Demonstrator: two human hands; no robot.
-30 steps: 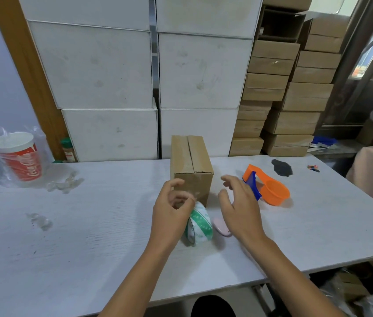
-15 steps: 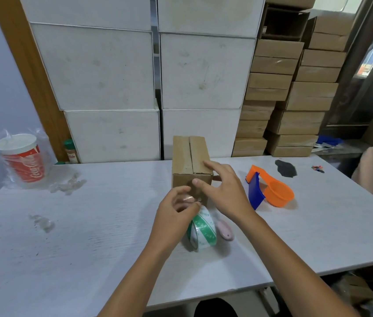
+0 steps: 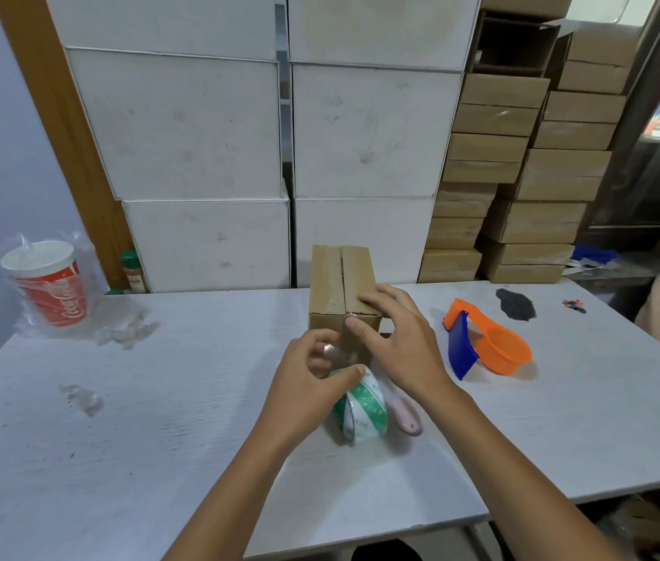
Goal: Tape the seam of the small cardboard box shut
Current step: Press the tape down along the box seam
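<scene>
Small cardboard box (image 3: 340,293) sits mid-frame on the white table (image 3: 158,439), seam running away from me, flaps closed. Going left to right from my remote seat: red paper cup (image 3: 51,287) in clear plastic wrap at far left edge of the table, upright. Crumpled clear scraps (image 3: 128,332) just right of it, another bit (image 3: 83,398) lower down. Small green-capped bottle (image 3: 132,271) behind the table against the white boxes. Then my left hand (image 3: 312,394), centre-low, fingers curled, thumb pressing the top of the tape roll (image 3: 362,410); roll stands on edge, green-and-white print, just in front of the box. I think a clear strip runs from the roll up to the box's near face, too glossy to be sure. Right hand (image 3: 397,338) lies spread on the box's near right top corner, thumb pressed on the seam at the front edge, fingers flat on the top, not closed around anything. Pink handle (image 3: 407,417) on the table just right of the roll, partly under my right wrist. Further right, orange tape dispenser with blue blade piece (image 3: 486,344), apart from the box. Dark patch (image 3: 516,303) on the table at upper right.
</scene>
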